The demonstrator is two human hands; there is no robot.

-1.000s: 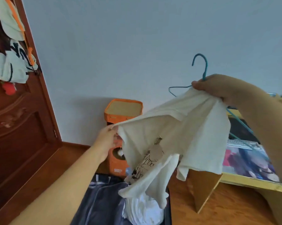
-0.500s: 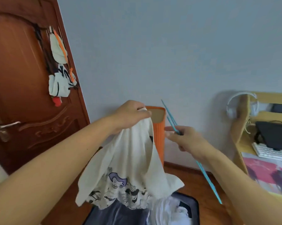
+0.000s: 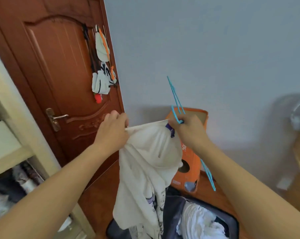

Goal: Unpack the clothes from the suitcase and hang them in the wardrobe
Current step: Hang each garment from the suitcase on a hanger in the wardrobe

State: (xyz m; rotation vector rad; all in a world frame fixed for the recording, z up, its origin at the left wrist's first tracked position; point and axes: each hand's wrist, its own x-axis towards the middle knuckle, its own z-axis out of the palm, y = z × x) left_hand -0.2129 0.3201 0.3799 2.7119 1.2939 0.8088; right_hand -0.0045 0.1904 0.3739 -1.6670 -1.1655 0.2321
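Nearest, both forearms reach up into view. The left hand (image 3: pixel 112 131) has its grip closed on the top edge of a cream shirt (image 3: pixel 145 169), fingers curled over the fabric. The right hand (image 3: pixel 188 131) pinches the same edge at the collar, beside a purple tag, and its grip also holds a blue hanger (image 3: pixel 176 104). One end of the hanger sticks up above the right grip; the other runs down past the wrist. Between the two grips the collar edge is pulled taut, and the shirt hangs below them with a printed pattern near its hem.

Straight under the grips lies an open dark suitcase (image 3: pixel 232 223) on a wooden floor (image 3: pixel 211 192), with white clothes (image 3: pixel 197 219) bunched inside. Just behind the right grip stands an orange box (image 3: pixel 190 163), against a pale blue wall (image 3: pixel 206 49).

Left of the left grip is a wardrobe (image 3: pixel 16 135) with pale shelves and folded clothes on them. Beyond it stands a brown door (image 3: pixel 59 66) with a metal handle (image 3: pixel 57 117); white bags (image 3: pixel 101 66) hang from it.
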